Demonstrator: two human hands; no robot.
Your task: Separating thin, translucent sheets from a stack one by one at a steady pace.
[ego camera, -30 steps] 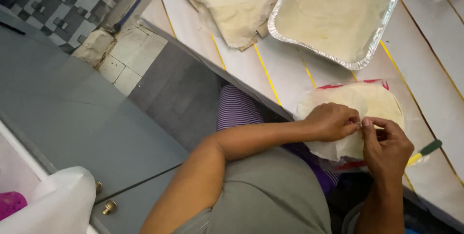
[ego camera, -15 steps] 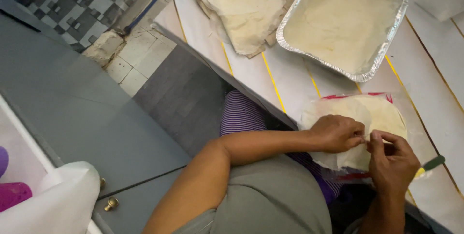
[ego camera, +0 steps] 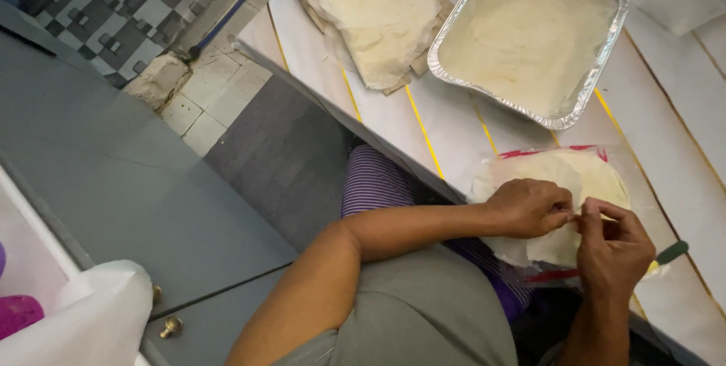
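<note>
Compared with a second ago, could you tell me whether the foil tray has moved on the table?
No. The foil tray keeps its place beside the paper stack; only the camera shifted.

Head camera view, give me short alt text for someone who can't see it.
A person's left hand and right hand pinch the edge of thin pale dough sheets lying on a clear bag on a white table. Behind sit a foil tray and another sheet stack.

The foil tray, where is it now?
In the head view, the foil tray sits at the top right on the table, right of the stacked pale sheets, beyond both hands.
</note>
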